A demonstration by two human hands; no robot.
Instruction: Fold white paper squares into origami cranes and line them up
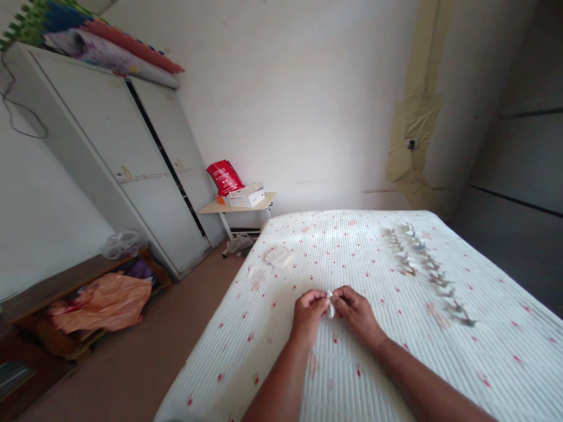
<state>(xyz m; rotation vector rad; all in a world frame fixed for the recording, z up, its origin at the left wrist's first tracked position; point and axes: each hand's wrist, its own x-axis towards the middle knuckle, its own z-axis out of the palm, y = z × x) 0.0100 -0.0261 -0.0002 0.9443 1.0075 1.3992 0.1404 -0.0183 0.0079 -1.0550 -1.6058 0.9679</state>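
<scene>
Over the middle of the bed, my left hand and my right hand meet at the fingertips. Both pinch a small piece of folded white paper, one hand on each side. Its exact folded shape is too small to tell. To the right, small folded paper figures, blurred but with pointed wing-like parts, stand in two slanting rows. Left of my hands lies a small pile of printed paper sheets, with a flat loose sheet beside it.
A white ribbed bedspread with red spots covers the bed. Beyond its left far corner, a small table carries a red bag and a white box. Along the left stand a grey cabinet and a low wooden bench with an orange bag.
</scene>
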